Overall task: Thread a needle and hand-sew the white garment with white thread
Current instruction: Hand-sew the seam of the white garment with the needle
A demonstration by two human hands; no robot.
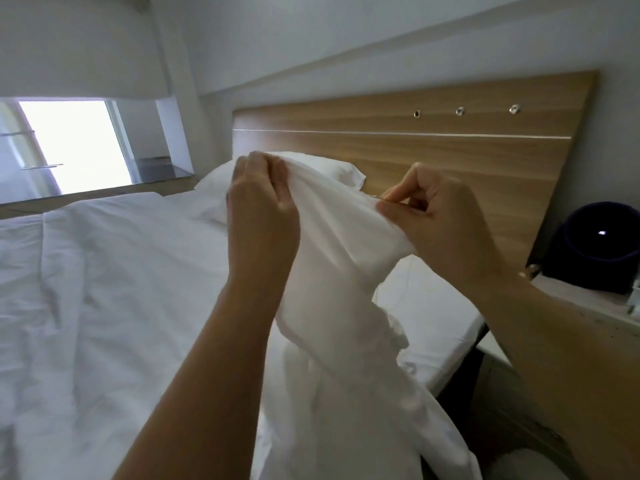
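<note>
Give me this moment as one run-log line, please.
stage: hand-sewing | left hand: grips white garment, held up | right hand: pinches its edge | needle: too small to tell | backdrop: bed, wooden headboard

Bed (433, 327) with white sheet, rumpled white duvet (104, 289) spread over it, white pillow (214, 181) by wooden headboard (415, 157)

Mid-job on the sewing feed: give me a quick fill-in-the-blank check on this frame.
1. The left hand grips the white garment, held up over a white-sheeted ____.
2. The right hand pinches the garment's upper edge, so ____ hands hold it.
3. The wooden headboard behind carries ____ metal studs in a row.
4. The window lies on the person's ____ side.
Missing words: bed; both; three; left.
</note>
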